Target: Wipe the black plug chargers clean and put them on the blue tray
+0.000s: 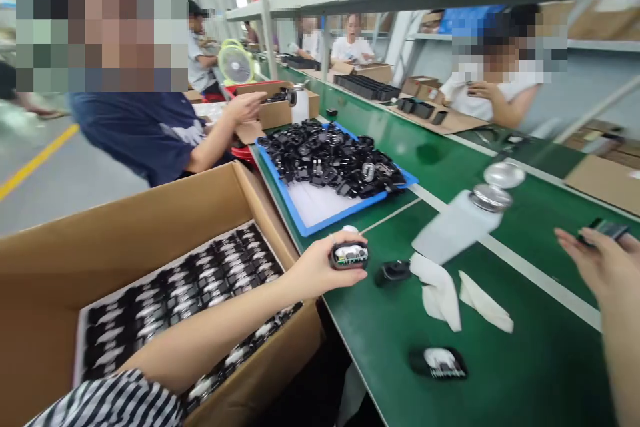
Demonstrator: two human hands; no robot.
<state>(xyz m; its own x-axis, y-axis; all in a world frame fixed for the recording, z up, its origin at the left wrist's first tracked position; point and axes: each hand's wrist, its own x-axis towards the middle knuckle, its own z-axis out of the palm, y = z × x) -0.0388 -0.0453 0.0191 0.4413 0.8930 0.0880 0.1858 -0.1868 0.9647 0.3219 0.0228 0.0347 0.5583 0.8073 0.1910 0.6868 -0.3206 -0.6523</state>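
Note:
My left hand (323, 267) is closed around a small black plastic housing (349, 255), with a circuit board and a white part showing in its open end. At the right edge, my right hand (600, 260) grips a dark, flat piece (605, 229) with a greenish face, blurred by motion. A black housing (393, 272) lies on the green bench just right of my left hand. Nearer to me rests another black housing (439, 363) with white inside. Two white cloth pieces (440, 290) lie between the hands, below a white bottle (457, 227) with a metal cap.
A blue-rimmed tray (320, 219) heaped with black plastic parts (330, 157) stands on the bench (525, 373). At left is a large cardboard box (150, 220) with rows of black-and-white units (200, 287). A co-worker in a dark shirt (135, 127) sits beyond it; others work across the bench.

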